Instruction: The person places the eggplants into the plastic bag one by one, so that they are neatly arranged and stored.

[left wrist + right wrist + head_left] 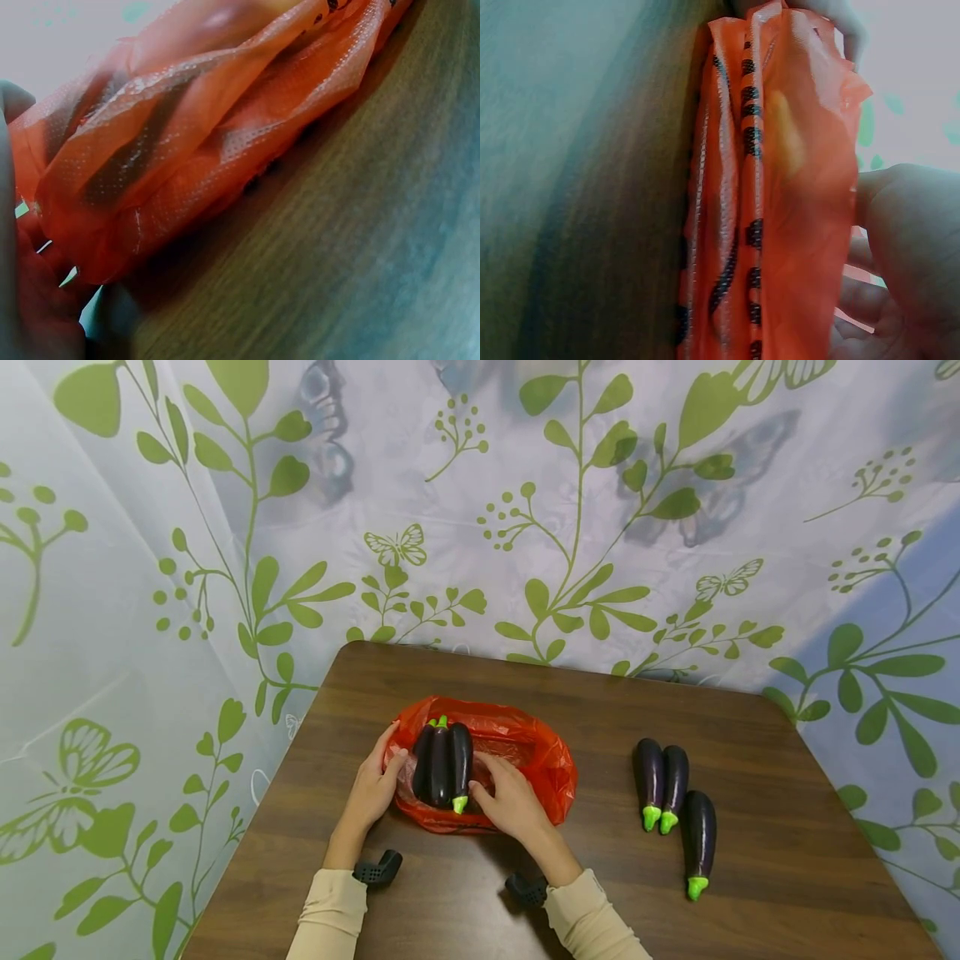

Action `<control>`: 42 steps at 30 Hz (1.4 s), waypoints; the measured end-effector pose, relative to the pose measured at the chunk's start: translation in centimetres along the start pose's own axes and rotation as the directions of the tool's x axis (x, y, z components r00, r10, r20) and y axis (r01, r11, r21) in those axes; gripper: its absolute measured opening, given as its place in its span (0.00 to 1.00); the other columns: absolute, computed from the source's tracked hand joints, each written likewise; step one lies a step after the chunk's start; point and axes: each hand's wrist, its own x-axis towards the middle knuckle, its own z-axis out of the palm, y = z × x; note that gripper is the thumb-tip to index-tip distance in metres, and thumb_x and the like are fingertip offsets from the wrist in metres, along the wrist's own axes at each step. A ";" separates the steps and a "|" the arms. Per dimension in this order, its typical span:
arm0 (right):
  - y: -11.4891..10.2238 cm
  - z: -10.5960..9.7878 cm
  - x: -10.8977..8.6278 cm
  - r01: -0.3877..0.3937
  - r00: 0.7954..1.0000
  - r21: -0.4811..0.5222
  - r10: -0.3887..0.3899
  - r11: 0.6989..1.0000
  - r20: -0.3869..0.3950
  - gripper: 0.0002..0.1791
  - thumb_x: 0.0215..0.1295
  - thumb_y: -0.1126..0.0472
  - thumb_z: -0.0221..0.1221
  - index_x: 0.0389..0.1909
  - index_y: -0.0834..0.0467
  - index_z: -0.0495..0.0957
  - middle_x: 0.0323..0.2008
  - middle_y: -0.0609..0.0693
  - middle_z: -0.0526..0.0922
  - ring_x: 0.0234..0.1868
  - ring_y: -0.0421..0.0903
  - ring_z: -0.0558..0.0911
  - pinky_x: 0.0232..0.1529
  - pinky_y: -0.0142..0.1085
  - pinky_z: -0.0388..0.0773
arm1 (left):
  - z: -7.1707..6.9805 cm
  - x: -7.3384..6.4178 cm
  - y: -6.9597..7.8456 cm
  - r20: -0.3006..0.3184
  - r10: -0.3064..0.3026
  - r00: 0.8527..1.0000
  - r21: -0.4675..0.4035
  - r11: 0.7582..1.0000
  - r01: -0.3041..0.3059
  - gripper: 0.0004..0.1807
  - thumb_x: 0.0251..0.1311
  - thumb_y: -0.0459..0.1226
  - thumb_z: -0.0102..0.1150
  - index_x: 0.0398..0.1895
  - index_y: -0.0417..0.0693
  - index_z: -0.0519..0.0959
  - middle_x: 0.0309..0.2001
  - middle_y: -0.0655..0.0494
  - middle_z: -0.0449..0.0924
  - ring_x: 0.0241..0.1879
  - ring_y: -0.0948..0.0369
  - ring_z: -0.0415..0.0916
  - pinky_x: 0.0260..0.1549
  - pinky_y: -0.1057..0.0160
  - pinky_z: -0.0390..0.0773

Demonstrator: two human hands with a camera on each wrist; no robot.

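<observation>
A red plastic bag (551, 768) lies spread on the table with its mouth open. Inside its left part, several dark purple eggplants (440, 768) lie side by side, the rightmost with its green stem toward me. At the bag's left rim, my left hand (372, 789) holds the plastic, thumb on the inner side and fingers outside. My right hand (513, 802) reaches over the near rim, its relaxed fingers beside the rightmost eggplant. Whether they touch it I cannot tell. The left wrist view shows the bag's wall (180, 142); in the right wrist view are its black-marked folds (754, 150).
Three more eggplants (676, 785) lie on the brown wooden table (600, 893) to the right of the bag, green stems toward me. Behind and left of the table hangs a leaf-patterned curtain (450, 527). Black wrist devices (378, 868) sit at both wrists.
</observation>
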 end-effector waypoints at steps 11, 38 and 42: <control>-0.8 -1.3 -0.1 0.050 0.997 0.014 -0.049 0.999 -0.064 0.27 0.69 0.58 0.65 0.67 0.58 0.76 0.64 0.54 0.81 0.65 0.54 0.79 0.66 0.53 0.76 | 0.2 0.1 0.0 -0.008 0.021 1.000 -0.021 1.000 -0.021 0.31 0.79 0.47 0.49 0.81 0.54 0.60 0.77 0.41 0.63 0.74 0.39 0.64 0.72 0.35 0.60; -3.1 -5.1 -1.7 0.154 0.976 0.171 -0.123 0.973 -0.181 0.24 0.69 0.63 0.66 0.65 0.54 0.78 0.63 0.52 0.81 0.56 0.56 0.85 0.55 0.50 0.84 | 0.2 0.0 0.1 0.002 0.003 1.000 -0.021 1.000 -0.003 0.31 0.79 0.48 0.49 0.81 0.53 0.59 0.77 0.41 0.63 0.74 0.39 0.63 0.73 0.36 0.60; -3.1 -5.8 -1.9 0.166 0.970 0.159 -0.132 0.973 -0.203 0.24 0.69 0.62 0.66 0.65 0.57 0.77 0.63 0.52 0.81 0.56 0.52 0.86 0.54 0.46 0.84 | 0.2 0.0 0.1 0.004 0.003 1.000 -0.019 1.000 -0.003 0.31 0.79 0.48 0.49 0.81 0.53 0.59 0.77 0.41 0.63 0.74 0.39 0.63 0.72 0.35 0.60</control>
